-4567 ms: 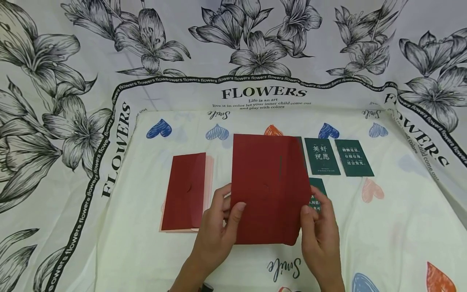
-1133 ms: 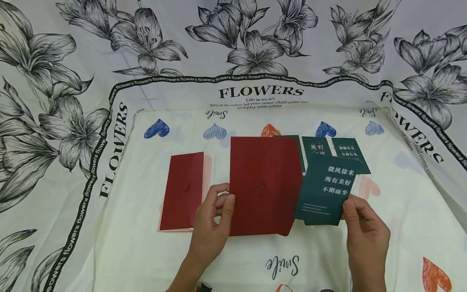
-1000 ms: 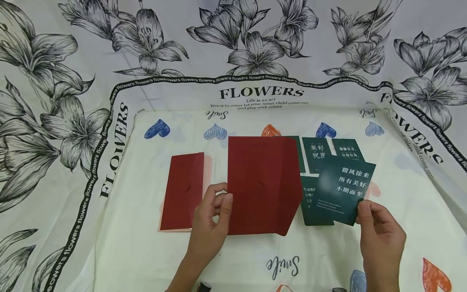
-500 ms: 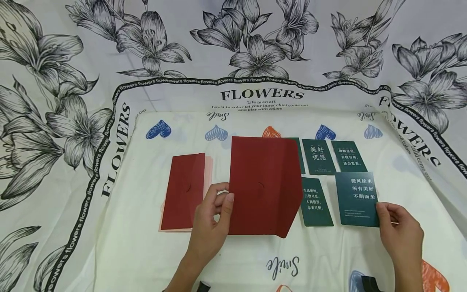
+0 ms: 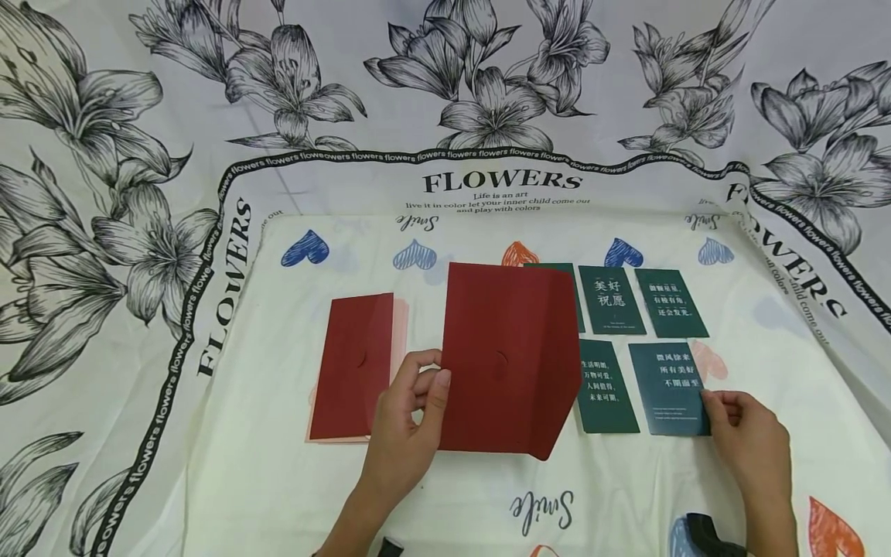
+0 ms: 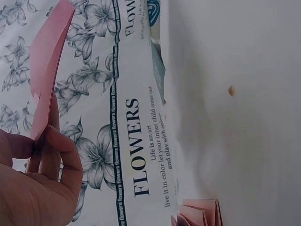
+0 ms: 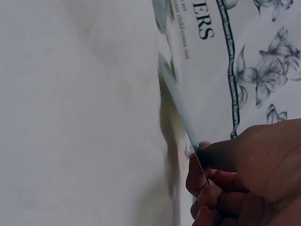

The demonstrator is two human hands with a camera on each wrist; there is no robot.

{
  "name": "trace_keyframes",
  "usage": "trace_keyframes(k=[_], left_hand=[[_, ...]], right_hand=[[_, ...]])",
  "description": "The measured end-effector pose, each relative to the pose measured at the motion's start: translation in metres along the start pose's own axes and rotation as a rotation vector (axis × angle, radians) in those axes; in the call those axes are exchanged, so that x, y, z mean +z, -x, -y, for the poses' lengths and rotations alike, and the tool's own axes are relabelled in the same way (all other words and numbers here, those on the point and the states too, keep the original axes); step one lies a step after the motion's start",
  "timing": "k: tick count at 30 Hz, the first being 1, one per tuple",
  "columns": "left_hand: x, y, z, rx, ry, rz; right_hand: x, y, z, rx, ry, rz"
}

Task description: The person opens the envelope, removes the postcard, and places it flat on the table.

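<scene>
My left hand (image 5: 411,425) pinches the left edge of a red envelope (image 5: 497,360), held up over the table with its flap unfolded to the right. The left wrist view shows the thumb and fingers on the envelope (image 6: 47,70) seen nearly edge-on. At the right, my right hand (image 5: 752,441) pinches the lower right edge of a dark green card (image 5: 671,394) with white Chinese text. In the right wrist view that card (image 7: 181,110) appears as a thin slanted sheet between thumb and fingers. Left of it lies another green card (image 5: 607,391).
Behind these, more green cards (image 5: 612,302) lie in a row, one partly hidden by the raised envelope. To the left, another red envelope (image 5: 351,363) rests on pink ones (image 5: 399,333). A white cloth (image 5: 278,495) with hearts and flowers covers the table.
The right hand has carried the green card from beside the envelope rightward and down to the front row. Earlier, both hands held the envelope; the left hand still grips it.
</scene>
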State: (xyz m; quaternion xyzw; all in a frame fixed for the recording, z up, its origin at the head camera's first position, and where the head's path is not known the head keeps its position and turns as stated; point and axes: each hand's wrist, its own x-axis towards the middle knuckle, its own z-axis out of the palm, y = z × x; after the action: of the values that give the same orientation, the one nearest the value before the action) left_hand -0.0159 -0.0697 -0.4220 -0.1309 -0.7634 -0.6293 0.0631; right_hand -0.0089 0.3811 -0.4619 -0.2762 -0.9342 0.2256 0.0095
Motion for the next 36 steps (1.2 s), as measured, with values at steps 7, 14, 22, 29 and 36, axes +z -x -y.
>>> trace_keyframes(k=[7, 14, 22, 29, 36], left_hand=[[0.003, 0.001, -0.004, -0.027, 0.009, 0.02], [0.006, 0.001, -0.007, -0.02, 0.003, 0.038], [0.014, 0.002, -0.012, 0.012, 0.032, 0.06], [0.024, 0.003, -0.016, 0.065, 0.088, 0.101], [0.03, 0.007, -0.017, 0.048, 0.096, 0.134]], right_hand=[[0.005, -0.002, -0.002, 0.019, 0.032, -0.003], [0.0, 0.004, -0.001, 0.047, 0.059, -0.048], [-0.02, 0.058, 0.06, -0.201, -0.284, -0.083], [-0.017, 0.104, 0.103, -0.608, -0.765, 0.273], [0.008, 0.12, 0.127, -0.632, -0.884, 0.344]])
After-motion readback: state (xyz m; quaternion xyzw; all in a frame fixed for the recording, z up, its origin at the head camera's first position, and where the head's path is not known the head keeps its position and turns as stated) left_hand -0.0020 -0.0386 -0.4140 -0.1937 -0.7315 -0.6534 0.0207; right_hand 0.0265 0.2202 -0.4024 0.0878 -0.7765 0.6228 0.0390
